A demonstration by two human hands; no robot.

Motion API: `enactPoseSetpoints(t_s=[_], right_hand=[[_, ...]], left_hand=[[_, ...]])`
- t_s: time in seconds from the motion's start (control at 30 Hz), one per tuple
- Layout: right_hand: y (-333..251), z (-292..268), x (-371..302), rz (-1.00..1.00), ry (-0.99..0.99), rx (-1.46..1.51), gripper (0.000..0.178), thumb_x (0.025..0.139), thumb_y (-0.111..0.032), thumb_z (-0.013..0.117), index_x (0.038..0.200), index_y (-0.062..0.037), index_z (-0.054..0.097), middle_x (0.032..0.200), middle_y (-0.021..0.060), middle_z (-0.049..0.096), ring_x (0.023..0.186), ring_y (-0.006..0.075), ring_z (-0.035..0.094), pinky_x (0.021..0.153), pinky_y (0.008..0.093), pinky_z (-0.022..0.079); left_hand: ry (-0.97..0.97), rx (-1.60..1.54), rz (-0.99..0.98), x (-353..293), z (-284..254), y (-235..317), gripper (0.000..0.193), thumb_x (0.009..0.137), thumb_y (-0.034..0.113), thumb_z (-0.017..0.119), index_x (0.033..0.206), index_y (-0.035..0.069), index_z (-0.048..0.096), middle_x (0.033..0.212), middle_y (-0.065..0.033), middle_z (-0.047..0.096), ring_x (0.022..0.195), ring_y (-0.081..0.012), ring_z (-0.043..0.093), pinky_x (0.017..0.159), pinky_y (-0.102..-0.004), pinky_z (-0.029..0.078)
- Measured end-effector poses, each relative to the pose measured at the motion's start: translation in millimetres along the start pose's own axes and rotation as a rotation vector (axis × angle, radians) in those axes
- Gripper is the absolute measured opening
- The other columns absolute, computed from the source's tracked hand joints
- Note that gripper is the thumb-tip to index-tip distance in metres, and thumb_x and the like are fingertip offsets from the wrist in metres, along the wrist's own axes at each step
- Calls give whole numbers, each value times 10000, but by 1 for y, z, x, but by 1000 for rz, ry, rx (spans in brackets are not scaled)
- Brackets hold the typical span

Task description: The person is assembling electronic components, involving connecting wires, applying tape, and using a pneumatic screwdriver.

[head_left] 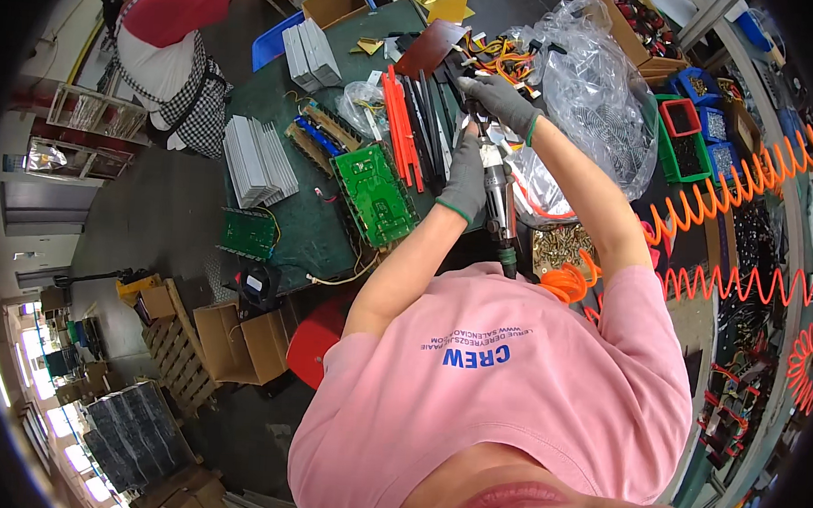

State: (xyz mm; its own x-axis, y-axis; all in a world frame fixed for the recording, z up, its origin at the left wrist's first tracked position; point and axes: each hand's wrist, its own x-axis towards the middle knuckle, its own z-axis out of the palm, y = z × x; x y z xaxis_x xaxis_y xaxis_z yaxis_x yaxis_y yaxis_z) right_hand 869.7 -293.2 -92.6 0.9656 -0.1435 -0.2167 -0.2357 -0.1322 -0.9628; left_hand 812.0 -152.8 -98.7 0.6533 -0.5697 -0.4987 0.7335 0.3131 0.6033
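My left hand point(467, 176), in a grey glove, is closed beside a power screwdriver point(498, 199) with a dark and silver body. Its fingers curl near the tool's front end, and what they grip is hidden. My right hand point(506, 103), also gloved in grey, is bent over just beyond that front end. Its fingers close around something dark too small to name. Black strips point(429, 131) and red strips point(400, 125) lie left of my hands. A green circuit board point(373, 194) rests near my left forearm.
Clear plastic bags point(598, 108) and bundled coloured wires point(504, 59) lie right and beyond. Small parts bins point(680, 117) stand at the right, with orange coiled hoses point(741, 184) nearby. Stacked white panels point(257, 163) sit on the left. Another person point(173, 58) stands at the far left.
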Motion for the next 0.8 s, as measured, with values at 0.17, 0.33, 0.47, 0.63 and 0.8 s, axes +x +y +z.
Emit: enactPoseSetpoints(t_s=[0.17, 0.33, 0.47, 0.63, 0.8], right_hand=[[-7, -6, 17, -49, 369, -228, 442, 914, -387, 479, 820, 17, 631, 769, 228, 626, 745, 354, 632, 655, 386, 475], [-39, -64, -15, -180, 340, 194, 423, 967, -383, 389, 844, -40, 604, 634, 23, 551, 500, 123, 459, 519, 289, 374], [-139, -76, -142, -267, 529, 15, 396, 930, -422, 492, 826, -50, 579, 723, 33, 563, 564, 115, 533, 512, 258, 424], [-134, -109, -288, -558, 628, 364, 409, 880, -325, 560, 1122, 5, 573, 919, 56, 589, 727, 143, 594, 591, 272, 495], [-31, -129, -375, -397, 827, 563, 455, 954, -393, 463, 1159, 6, 535, 850, 15, 548, 601, 74, 467, 614, 279, 434]], left_hand=[[-24, 3, -30, -12, 1, -5, 442, 939, 513, 392, 908, 94, 528, 614, -69, 564, 430, -230, 550, 409, -376, 501], [28, -66, 191, -15, -18, -2, 366, 904, 480, 488, 1043, 142, 512, 770, -51, 593, 653, -214, 598, 570, -369, 524], [133, 17, 327, 4, -67, 17, 416, 868, 485, 496, 1063, 117, 497, 811, -53, 569, 736, -209, 590, 663, -372, 528], [180, -106, 176, 38, -99, 48, 363, 920, 465, 354, 1017, 138, 478, 793, -91, 577, 670, -275, 594, 599, -459, 526], [250, -99, 238, 42, -110, 88, 408, 936, 464, 285, 986, 125, 507, 784, -114, 596, 658, -297, 600, 655, -473, 543]])
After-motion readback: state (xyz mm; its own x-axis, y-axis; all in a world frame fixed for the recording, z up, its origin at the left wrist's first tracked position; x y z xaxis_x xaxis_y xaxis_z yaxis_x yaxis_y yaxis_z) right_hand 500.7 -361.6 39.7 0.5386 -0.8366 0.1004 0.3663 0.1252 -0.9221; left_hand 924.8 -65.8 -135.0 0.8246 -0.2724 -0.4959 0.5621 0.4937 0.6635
